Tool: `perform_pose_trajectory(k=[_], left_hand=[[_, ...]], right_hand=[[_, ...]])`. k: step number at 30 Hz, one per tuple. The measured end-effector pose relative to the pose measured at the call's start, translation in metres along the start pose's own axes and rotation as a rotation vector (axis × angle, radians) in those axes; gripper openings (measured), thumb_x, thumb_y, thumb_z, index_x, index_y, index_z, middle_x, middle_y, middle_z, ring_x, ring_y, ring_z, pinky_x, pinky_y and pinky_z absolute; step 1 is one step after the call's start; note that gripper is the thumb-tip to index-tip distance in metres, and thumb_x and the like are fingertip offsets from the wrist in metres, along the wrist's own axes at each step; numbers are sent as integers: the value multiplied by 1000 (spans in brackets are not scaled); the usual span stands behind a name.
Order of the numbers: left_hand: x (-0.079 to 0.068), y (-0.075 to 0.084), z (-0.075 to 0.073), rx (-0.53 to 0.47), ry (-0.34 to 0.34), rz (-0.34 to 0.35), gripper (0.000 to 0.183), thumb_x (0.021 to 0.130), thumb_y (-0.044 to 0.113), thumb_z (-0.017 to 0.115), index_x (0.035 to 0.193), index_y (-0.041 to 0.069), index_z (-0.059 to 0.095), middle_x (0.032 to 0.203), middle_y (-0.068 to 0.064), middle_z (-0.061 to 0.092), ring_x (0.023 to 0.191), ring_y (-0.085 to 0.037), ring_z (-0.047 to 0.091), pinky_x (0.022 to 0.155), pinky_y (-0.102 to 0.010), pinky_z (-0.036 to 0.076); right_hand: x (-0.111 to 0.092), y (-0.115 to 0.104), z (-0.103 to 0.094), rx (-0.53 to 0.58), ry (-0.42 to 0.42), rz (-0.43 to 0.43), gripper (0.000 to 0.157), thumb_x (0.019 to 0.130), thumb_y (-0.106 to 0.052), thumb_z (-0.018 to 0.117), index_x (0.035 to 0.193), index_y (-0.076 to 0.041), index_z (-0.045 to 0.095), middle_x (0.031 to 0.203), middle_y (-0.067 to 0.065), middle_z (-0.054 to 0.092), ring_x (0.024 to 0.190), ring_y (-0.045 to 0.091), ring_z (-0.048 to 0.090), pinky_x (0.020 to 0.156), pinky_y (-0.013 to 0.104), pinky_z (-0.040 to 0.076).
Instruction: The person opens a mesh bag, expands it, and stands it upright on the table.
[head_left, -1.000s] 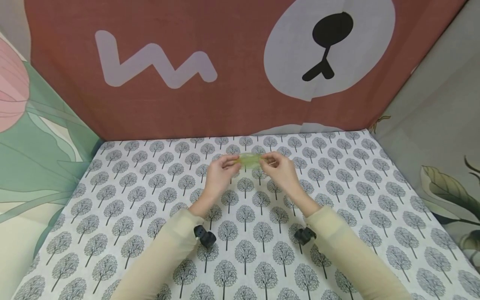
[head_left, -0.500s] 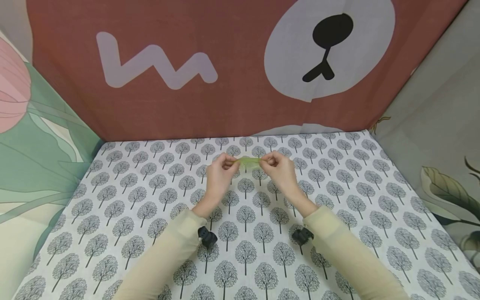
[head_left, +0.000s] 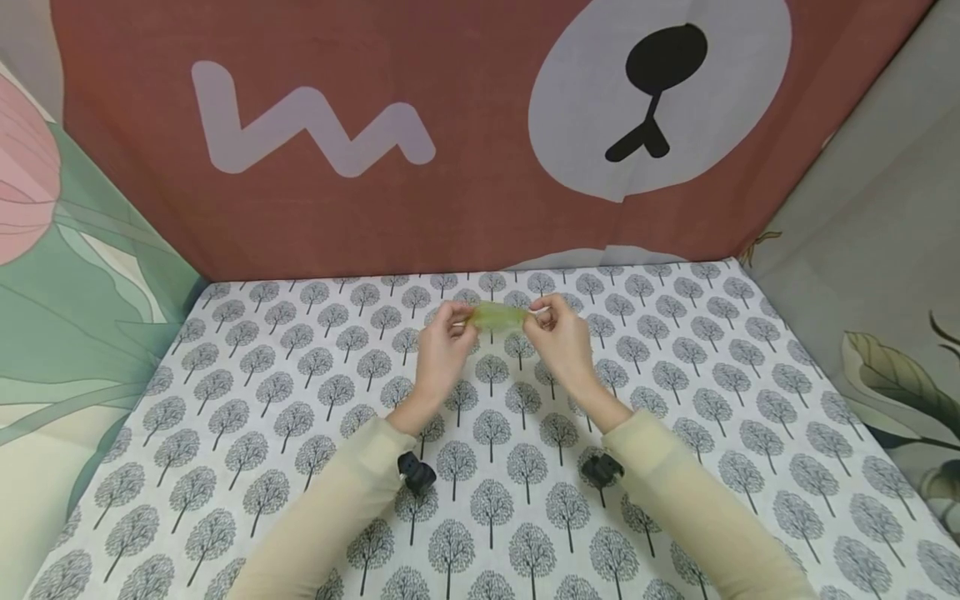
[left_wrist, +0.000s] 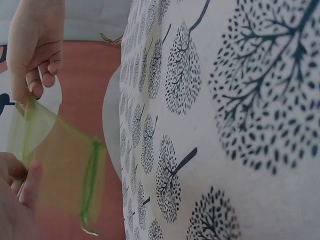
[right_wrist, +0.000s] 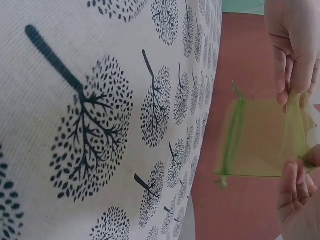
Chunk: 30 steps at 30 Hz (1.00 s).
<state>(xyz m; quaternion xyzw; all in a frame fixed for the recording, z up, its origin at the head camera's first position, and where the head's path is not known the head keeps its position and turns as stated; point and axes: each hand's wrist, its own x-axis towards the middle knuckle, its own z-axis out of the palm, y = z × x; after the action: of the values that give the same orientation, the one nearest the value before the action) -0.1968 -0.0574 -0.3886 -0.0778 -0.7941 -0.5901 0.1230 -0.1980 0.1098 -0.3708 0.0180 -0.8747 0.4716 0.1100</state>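
A sheer yellow-green drawstring pouch [head_left: 498, 317] is held above the far middle of the table, between my two hands. My left hand [head_left: 441, 354] pinches one side of it between thumb and fingers, and my right hand [head_left: 564, 350] pinches the opposite side. In the left wrist view the pouch [left_wrist: 65, 165] hangs down from the fingers, with a darker green drawstring band [left_wrist: 91, 177] across its lower part. From the right wrist the same pouch [right_wrist: 260, 135] looks flat and see-through, and nothing shows inside it.
A white cloth [head_left: 491, 517] printed with dark trees covers the table. Behind it rises a red-brown backdrop [head_left: 472, 225] with a bear face. Patterned hangings stand on the left [head_left: 90, 275] and right [head_left: 870, 275]. Each sleeve carries a small black camera mount [head_left: 416, 475].
The pouch looked narrow and folded half a second ago; now its face shows wider between the hands. My right hand has shifted slightly up, and both hands keep hold.
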Motion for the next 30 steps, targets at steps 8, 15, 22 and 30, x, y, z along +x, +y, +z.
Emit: perform_pose_trajectory(k=[8, 15, 22, 30], left_hand=[[0, 4, 2, 55, 30, 16, 26, 90, 0, 54, 115, -4, 63, 104, -22, 70, 82, -28, 71, 60, -13, 56], [-2, 5, 4, 43, 76, 8, 21, 89, 0, 58, 109, -4, 66, 99, -22, 71, 81, -30, 70, 59, -11, 54], [-2, 5, 5, 28, 93, 35, 21, 89, 0, 59, 109, -2, 64, 106, -19, 71, 88, -28, 71, 70, -18, 60], [0, 5, 3, 1, 80, 39, 28, 90, -1, 56, 117, -2, 62, 118, -20, 67, 94, -30, 71, 63, -16, 59]], right_hand=[[1, 1, 0, 3, -6, -33, 18, 88, -7, 60, 103, 1, 65, 96, 18, 70, 79, 26, 66, 61, 16, 54], [-1, 0, 4, 0, 79, -62, 8, 85, -2, 62, 92, 2, 63, 77, 17, 68, 58, 12, 54, 46, 10, 42], [-2, -4, 6, -5, 105, -87, 17, 82, 4, 55, 99, 2, 58, 60, -1, 46, 49, 10, 37, 40, 13, 28], [2, -4, 3, -7, 26, -41, 24, 87, -7, 59, 110, 0, 58, 84, 14, 66, 61, 14, 55, 46, 14, 42]])
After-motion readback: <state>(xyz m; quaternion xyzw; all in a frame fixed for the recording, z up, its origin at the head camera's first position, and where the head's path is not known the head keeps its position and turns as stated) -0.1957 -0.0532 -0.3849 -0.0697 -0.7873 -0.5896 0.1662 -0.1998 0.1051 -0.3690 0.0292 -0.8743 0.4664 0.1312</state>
